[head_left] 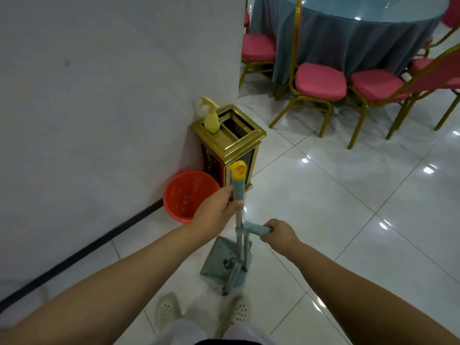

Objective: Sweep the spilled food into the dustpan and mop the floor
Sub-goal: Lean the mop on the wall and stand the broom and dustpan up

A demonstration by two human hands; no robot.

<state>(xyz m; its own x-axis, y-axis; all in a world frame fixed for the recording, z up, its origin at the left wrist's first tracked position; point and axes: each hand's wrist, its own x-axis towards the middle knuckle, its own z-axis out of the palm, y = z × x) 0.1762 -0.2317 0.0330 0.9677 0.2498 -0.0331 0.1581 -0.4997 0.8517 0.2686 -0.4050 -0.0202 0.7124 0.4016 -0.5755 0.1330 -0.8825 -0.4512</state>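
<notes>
A sponge mop stands upright in front of me on the white tiled floor (336, 195). Its metal shaft has a teal grip with a yellow cap (238, 170) on top. My left hand (216, 212) is shut around the teal grip just below the cap. My right hand (280, 234) grips the teal squeeze lever (254, 227) that sticks out sideways from the shaft. The grey-teal mop head (219, 260) rests on the tiles just ahead of my shoes. No dustpan or spilled food shows.
An orange bucket (186, 195) sits against the white wall (99, 108). Beside it stands a gold bin (231, 145) with a yellow spray bottle (211, 118) on top. A round table with a grey cloth (348, 41) and pink chairs (321, 80) stands at the back right.
</notes>
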